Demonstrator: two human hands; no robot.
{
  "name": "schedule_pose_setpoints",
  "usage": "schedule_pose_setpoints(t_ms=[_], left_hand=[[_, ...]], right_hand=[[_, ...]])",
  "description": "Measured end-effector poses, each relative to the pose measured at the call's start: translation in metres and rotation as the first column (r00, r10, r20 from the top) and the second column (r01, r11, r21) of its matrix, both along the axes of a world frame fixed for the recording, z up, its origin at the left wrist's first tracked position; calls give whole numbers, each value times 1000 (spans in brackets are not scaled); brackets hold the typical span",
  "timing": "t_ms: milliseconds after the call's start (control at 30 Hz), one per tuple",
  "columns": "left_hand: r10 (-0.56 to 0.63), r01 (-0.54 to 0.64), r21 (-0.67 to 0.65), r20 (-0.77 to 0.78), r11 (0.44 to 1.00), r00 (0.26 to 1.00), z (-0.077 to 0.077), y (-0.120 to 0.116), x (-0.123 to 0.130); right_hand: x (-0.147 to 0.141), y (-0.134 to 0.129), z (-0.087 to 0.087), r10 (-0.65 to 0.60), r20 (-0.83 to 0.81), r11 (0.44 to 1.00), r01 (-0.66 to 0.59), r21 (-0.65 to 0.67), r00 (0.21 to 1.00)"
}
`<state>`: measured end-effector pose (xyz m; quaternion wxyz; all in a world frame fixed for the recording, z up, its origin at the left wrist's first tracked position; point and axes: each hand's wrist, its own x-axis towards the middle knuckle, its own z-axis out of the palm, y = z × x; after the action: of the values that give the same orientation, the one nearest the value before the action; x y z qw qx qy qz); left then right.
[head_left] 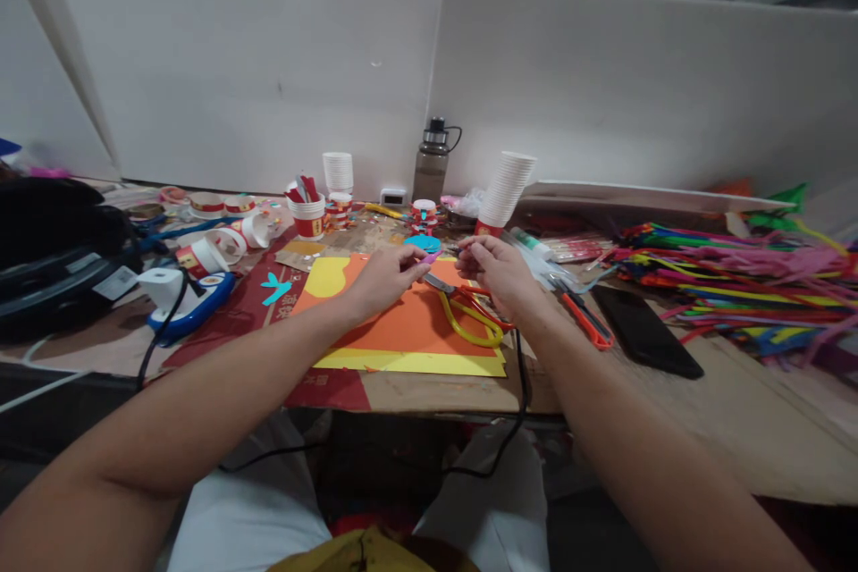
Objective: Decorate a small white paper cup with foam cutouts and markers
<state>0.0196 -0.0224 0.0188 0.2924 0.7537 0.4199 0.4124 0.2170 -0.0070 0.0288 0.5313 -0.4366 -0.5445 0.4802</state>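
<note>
My left hand (389, 280) pinches a small pink-purple piece (429, 258) between thumb and fingertips. Close by on the right, my right hand (488, 266) has its fingers drawn together around something small and dark that I cannot make out. Both hands are above orange paper (395, 322), which lies over yellow paper (416, 363). Scissors with yellow and red handles (469, 322) rest on the paper beside my right hand. A blue paper piece (422, 244) is just beyond my fingers, and a blue cut-out (275, 289) lies to the left.
Stacked paper cups (506, 188) and a bottle (431, 163) stand at the back. On the right are a black phone (644, 332), a red-handled tool (586, 319) and colourful pipe cleaners (751, 286). A blue-and-white power strip (194, 304) with a black cable sits left.
</note>
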Motion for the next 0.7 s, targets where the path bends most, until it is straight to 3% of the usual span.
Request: schedule_pose_setpoints(t_ms=[200,467,700], left_hand=[[-49,50,-46,19,998,999,-4,1,2],[-112,121,-179,64,976,992,0,-9,7],[-97,97,-129,9,987,995,1,-8,7]], right_hand=[[2,0,0,-86,56,994,82,79,995],[1,-2,2,-57,-62,994,62,91,996],[0,-4,0,-66,-38,993,69,93,997]])
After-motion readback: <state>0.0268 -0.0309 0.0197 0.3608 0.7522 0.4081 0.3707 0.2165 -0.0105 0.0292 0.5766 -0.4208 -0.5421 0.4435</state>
